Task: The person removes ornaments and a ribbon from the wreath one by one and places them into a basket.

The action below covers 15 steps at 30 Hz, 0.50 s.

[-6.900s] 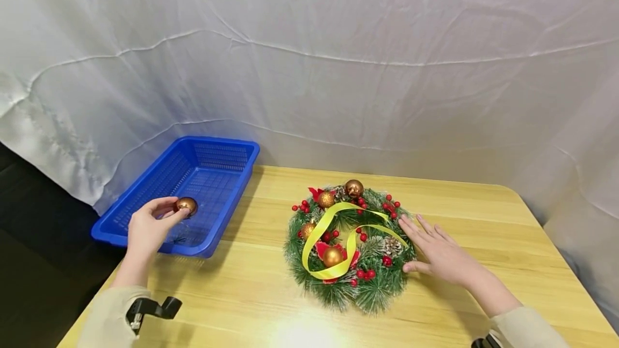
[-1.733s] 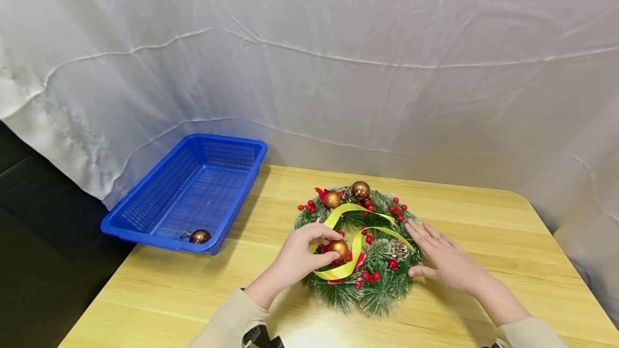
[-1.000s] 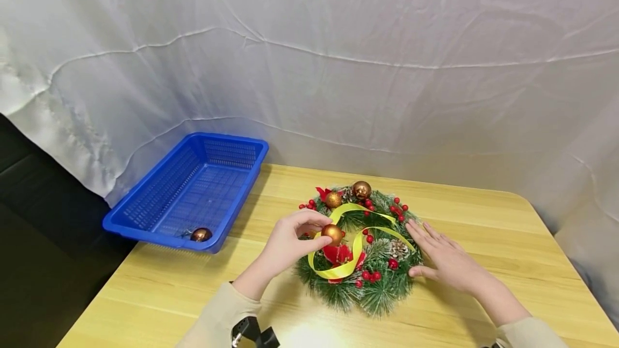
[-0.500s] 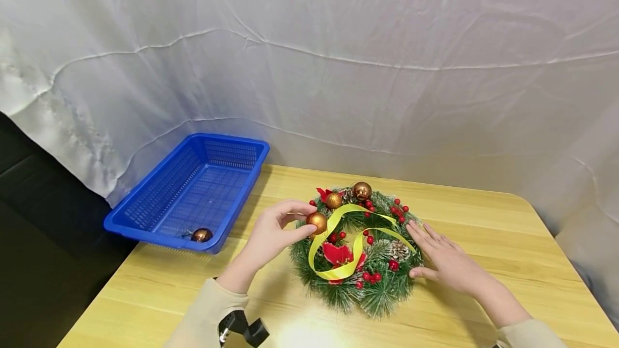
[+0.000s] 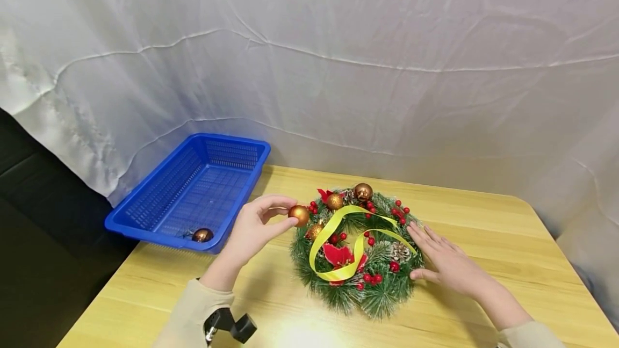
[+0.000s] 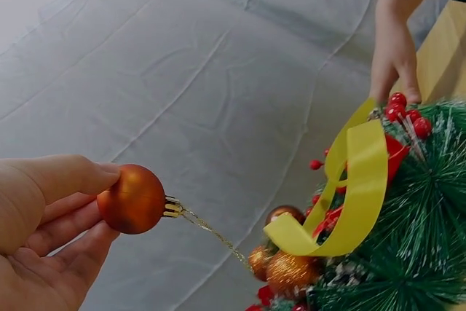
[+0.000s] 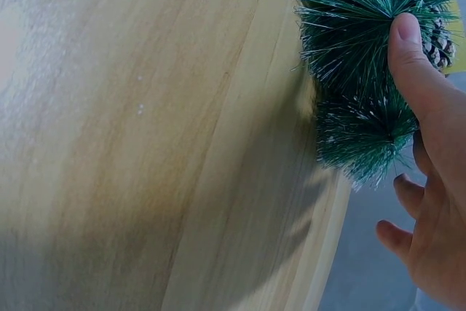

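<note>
**At the edge of the wreath (image 5: 382,297), a gold bauble (image 5: 299,215) in your grip**

From the head view, your two hands divide the work above the pale wooden desk (image 5: 483,214). Your left hand (image 5: 249,230) pinches the gold bauble between thumb and fingers, raised just beside the wreath's left side, while your right hand (image 5: 447,265), fingers outstretched, rests against the opposite side. A yellow ribbon (image 5: 317,256) loops over the greenery, and a bronze bauble (image 5: 202,235) lies in the near end of the blue basket (image 5: 208,181).

In the left wrist view, your thumb and fingertips hold the ball by its rounded side, the metal cap (image 6: 172,207) turned toward the wreath. A gold cord (image 6: 215,237) stretches from the cap to the glittery baubles (image 6: 291,274); whether it is caught there, you cannot tell. The step in hand appears to be a clean parting of ball and wreath, so ease rather than tug, follow the cord to its end, and pinch just firmly enough that the smooth surface does not slip.

In the right wrist view, your thumb lies on the green needles near the pinecone (image 7: 440,45), the other fingers partly hidden. Light, even pressure here should stop the wreath sliding or lifting if the cord snags.
</note>
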Motion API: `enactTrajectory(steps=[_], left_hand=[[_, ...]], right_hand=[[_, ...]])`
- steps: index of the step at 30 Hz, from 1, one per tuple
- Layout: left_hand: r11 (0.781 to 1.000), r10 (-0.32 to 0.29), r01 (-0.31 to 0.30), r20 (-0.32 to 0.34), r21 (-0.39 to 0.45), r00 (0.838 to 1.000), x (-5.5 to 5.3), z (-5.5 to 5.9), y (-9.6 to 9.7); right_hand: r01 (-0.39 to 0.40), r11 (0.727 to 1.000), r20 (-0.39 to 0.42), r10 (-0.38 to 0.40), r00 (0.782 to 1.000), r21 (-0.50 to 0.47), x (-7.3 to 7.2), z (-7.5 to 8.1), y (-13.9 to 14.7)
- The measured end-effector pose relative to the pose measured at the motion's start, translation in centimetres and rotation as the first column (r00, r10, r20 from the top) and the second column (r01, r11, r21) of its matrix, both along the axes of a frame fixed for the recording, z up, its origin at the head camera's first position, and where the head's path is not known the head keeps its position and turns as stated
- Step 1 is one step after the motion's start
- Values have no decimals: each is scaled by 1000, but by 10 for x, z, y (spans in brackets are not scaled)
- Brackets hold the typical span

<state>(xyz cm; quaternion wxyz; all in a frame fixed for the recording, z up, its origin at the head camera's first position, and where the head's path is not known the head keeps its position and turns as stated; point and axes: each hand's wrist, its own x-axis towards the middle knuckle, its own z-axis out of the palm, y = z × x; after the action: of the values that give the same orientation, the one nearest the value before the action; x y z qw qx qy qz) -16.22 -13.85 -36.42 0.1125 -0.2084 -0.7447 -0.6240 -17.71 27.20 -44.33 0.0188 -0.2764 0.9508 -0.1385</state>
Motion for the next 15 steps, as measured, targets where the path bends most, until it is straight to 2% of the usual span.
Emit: enactTrajectory(steps=[11, 15], left_hand=[[997, 74, -75, 13, 25, 997, 4, 1, -22], [992, 121, -121, 34, 20, 992, 6, 2, -31]], right_hand=[[-6, 1000, -12, 6, 1000, 4, -1, -2, 1], [-11, 1000, -20, 11, 1000, 6, -1, -2, 1]])
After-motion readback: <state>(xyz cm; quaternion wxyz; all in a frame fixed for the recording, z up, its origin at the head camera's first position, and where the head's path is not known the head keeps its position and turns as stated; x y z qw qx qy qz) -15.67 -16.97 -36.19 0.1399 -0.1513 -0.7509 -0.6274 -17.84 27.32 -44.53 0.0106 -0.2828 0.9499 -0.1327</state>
